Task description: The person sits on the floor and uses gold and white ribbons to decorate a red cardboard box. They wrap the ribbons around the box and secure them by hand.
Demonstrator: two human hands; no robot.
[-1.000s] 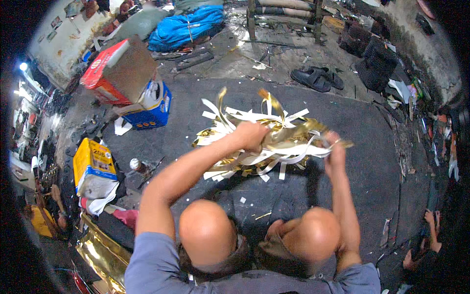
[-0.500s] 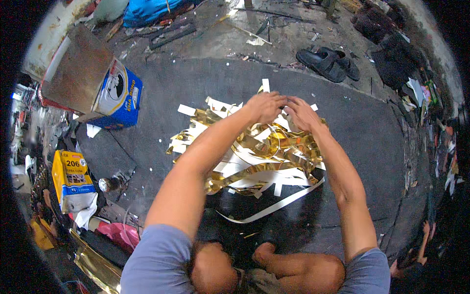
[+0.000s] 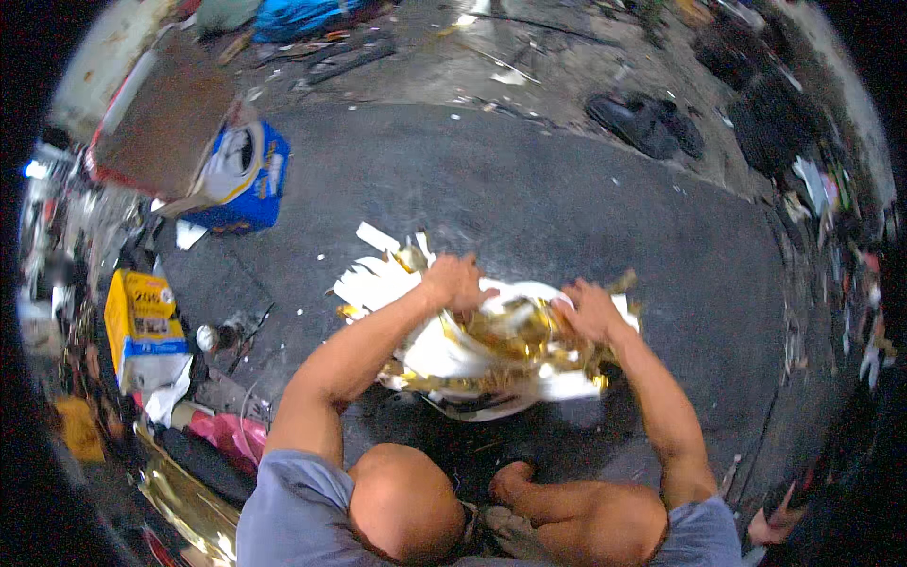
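Strips [image 3: 439, 352] on mat [image 3: 529, 189] amid clutter [image 3: 820, 184]

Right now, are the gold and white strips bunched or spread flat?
Bunched: strips overlap in one heap beneath the left hand and right hand.

You've got gold strips [image 3: 510, 326] at centre: glossy, like metallic film. White strips [image 3: 439, 352]: smooth, papery. Your floor mat [image 3: 567, 208]: matt black. Box [image 3: 170, 113], 10 o'clock: cardboard, dull brown inside. Gold sheet [image 3: 194, 506], 8 o'clock: mirror-shiny, foil-like. Blue bundle [image 3: 300, 17], 11 o'clock: plastic-looking. Your left sleeve [image 3: 293, 491], 7 o'clock: matt cloth.
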